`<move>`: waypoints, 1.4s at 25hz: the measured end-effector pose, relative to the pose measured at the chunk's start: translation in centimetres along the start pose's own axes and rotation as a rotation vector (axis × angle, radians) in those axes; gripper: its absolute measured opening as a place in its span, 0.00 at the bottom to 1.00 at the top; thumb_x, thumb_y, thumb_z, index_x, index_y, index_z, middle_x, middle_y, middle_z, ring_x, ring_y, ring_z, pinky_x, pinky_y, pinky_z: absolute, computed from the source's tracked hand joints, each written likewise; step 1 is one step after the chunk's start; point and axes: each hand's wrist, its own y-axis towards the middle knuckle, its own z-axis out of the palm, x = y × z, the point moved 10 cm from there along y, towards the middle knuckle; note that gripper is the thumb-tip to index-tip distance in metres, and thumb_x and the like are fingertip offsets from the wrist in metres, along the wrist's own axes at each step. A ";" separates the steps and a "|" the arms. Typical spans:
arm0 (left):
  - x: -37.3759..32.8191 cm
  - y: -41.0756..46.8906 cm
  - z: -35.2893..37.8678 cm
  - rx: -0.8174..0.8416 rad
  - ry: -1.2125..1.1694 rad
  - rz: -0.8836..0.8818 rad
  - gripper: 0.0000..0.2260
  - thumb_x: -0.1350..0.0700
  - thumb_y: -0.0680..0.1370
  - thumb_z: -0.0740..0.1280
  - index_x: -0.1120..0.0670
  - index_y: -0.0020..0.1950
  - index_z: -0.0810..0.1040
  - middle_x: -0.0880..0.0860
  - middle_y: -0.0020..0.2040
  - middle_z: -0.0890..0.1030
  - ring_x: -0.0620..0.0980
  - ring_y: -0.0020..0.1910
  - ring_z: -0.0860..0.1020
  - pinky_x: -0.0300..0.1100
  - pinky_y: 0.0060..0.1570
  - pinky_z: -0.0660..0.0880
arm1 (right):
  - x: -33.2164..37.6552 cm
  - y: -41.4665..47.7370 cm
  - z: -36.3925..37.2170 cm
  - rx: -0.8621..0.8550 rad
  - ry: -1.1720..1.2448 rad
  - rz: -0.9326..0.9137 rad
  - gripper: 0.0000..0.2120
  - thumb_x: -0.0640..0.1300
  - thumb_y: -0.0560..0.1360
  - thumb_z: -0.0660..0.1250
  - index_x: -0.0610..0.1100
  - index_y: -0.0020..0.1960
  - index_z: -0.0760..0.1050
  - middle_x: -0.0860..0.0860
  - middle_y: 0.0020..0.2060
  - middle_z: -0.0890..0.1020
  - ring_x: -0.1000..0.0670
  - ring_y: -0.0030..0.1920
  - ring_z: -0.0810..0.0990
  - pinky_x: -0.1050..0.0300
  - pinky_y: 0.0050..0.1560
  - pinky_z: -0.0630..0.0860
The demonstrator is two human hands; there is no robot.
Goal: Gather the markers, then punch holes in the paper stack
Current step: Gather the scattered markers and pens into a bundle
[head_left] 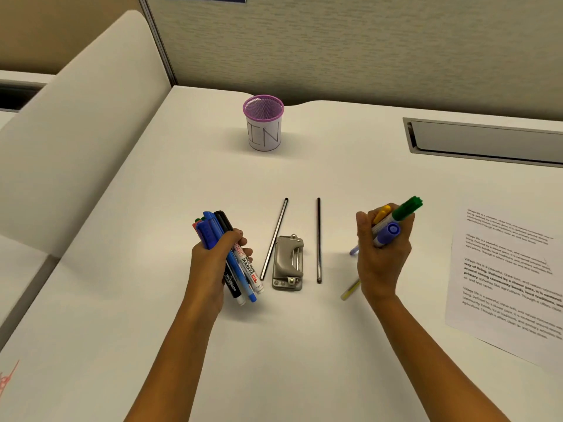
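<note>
Markers fill both fists: left hand fingers wrap whiteboard types at 9 o'clock of the hole punch; right hand clasps coloured ones at 3 o'clock. Both bundles are probably bound for the mesh pen cup at 12. The paper stack waits on the bench, beyond the right hand.

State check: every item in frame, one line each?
left hand: grips marker bundle
right hand: grips green, purple, yellow markers
mesh cup: upright, looks empty
hole punch: lying on desk, untouched
paper stack: flat on desk, untouched
metal rods: lying on desk, flanking punch
</note>
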 end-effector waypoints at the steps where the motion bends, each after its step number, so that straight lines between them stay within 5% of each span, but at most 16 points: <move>1: 0.0 0.0 0.1 0.004 0.002 -0.002 0.02 0.58 0.76 0.67 0.54 0.44 0.77 0.45 0.30 0.82 0.43 0.31 0.82 0.37 0.32 0.79 | -0.8 -0.3 -0.1 -0.008 0.027 0.041 0.15 0.47 0.74 0.70 0.62 0.51 0.67 0.62 0.42 0.78 0.54 0.41 0.79 0.54 0.47 0.79; 6: 0.0 -0.1 0.1 0.001 0.005 -0.005 0.02 0.57 0.76 0.67 0.53 0.44 0.77 0.45 0.31 0.82 0.43 0.32 0.82 0.39 0.34 0.78 | -2.6 -1.1 0.2 0.012 0.091 0.116 0.23 0.39 0.75 0.68 0.61 0.59 0.64 0.57 0.40 0.79 0.53 0.44 0.80 0.61 0.51 0.76; 10: -0.1 -0.3 0.1 -0.004 0.012 -0.001 0.01 0.57 0.76 0.67 0.53 0.44 0.77 0.45 0.31 0.82 0.43 0.33 0.82 0.40 0.37 0.78 | -0.9 0.1 0.1 -0.001 0.067 0.034 0.20 0.45 0.76 0.67 0.62 0.60 0.63 0.47 0.44 0.78 0.46 0.36 0.79 0.54 0.37 0.80; 13: -0.1 -0.3 0.1 -0.014 0.010 -0.006 0.01 0.57 0.76 0.67 0.54 0.44 0.77 0.46 0.33 0.82 0.44 0.33 0.82 0.42 0.39 0.78 | -0.7 0.2 0.3 0.042 0.038 0.006 0.24 0.44 0.74 0.70 0.63 0.60 0.61 0.43 0.46 0.78 0.42 0.41 0.80 0.53 0.37 0.80; 15: 0.0 -0.3 0.1 -0.018 0.008 -0.012 0.01 0.58 0.76 0.67 0.53 0.44 0.77 0.47 0.34 0.82 0.44 0.33 0.82 0.43 0.39 0.78 | -1.9 -0.7 0.8 0.098 0.027 0.051 0.25 0.42 0.73 0.72 0.59 0.61 0.62 0.46 0.45 0.79 0.46 0.44 0.82 0.55 0.43 0.80; 17: 0.0 -0.4 0.3 -0.017 0.013 -0.013 0.01 0.58 0.76 0.68 0.53 0.44 0.77 0.48 0.35 0.82 0.44 0.33 0.82 0.42 0.39 0.77 | -3.3 -1.8 1.5 0.172 -0.008 0.103 0.26 0.36 0.72 0.71 0.52 0.61 0.63 0.46 0.45 0.79 0.59 0.47 0.81 0.67 0.48 0.78; 20: 0.0 -0.3 0.3 -0.020 0.026 -0.013 0.02 0.58 0.75 0.68 0.52 0.43 0.77 0.47 0.34 0.81 0.43 0.31 0.82 0.42 0.38 0.77 | -3.1 -1.9 1.9 0.227 -0.131 0.067 0.15 0.34 0.73 0.70 0.43 0.54 0.68 0.49 0.43 0.78 0.63 0.44 0.79 0.79 0.44 0.71; 24: 0.0 0.1 0.5 -0.020 0.064 -0.026 0.01 0.59 0.75 0.67 0.54 0.45 0.77 0.50 0.35 0.80 0.46 0.32 0.80 0.44 0.39 0.78 | -0.3 -0.7 -0.2 0.085 -0.274 -0.023 0.08 0.43 0.75 0.68 0.42 0.48 0.69 0.54 0.33 0.73 0.56 0.32 0.72 0.75 0.32 0.68; 30: -0.2 1.8 1.5 0.000 0.325 -0.047 0.04 0.60 0.74 0.68 0.58 0.48 0.76 0.53 0.38 0.80 0.49 0.33 0.78 0.43 0.36 0.76 | -4.1 -1.0 -4.4 0.180 -0.913 0.432 0.12 0.50 0.75 0.66 0.42 0.50 0.71 0.46 0.36 0.78 0.51 0.30 0.71 0.60 0.28 0.62; 35: -0.4 3.5 2.6 -0.011 0.655 0.021 0.12 0.58 0.72 0.70 0.58 0.53 0.74 0.53 0.37 0.78 0.49 0.33 0.77 0.40 0.33 0.73 | -5.9 -3.6 -5.0 0.321 -1.030 0.652 0.22 0.58 0.74 0.65 0.38 0.51 0.72 0.43 0.43 0.79 0.42 0.40 0.78 0.54 0.39 0.73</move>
